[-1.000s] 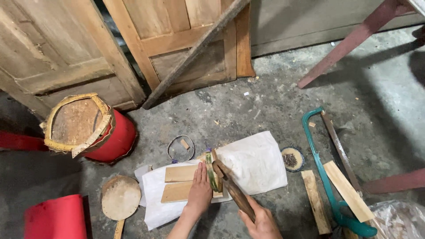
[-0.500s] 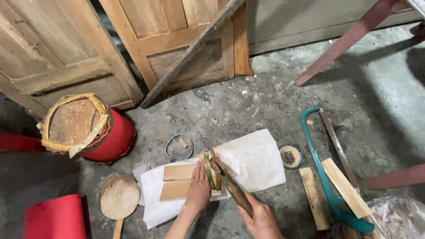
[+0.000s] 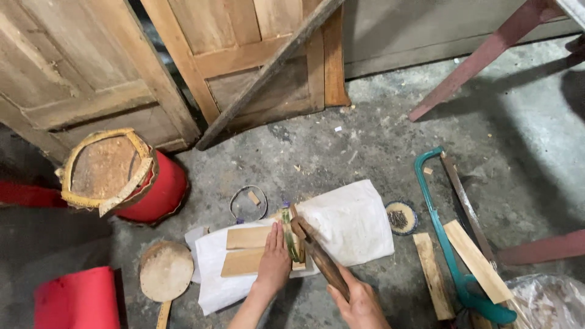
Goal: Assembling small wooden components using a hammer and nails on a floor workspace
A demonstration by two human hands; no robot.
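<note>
The left hand (image 3: 275,262) lies flat, fingers stretched out, pressing a green strip (image 3: 290,237) and wooden boards (image 3: 247,237) onto a white sack (image 3: 353,222) on the floor. The right hand (image 3: 361,303), fingers wrapped tight, holds a knife (image 3: 317,253) whose blade meets the strip. A green hacksaw (image 3: 448,244) lies right.

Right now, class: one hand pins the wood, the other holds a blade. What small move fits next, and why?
Probably draw the left hand back a little. Its fingers lie beside the green strip, where the wooden-handled blade in the right hand meets the flat wood pieces.
</note>
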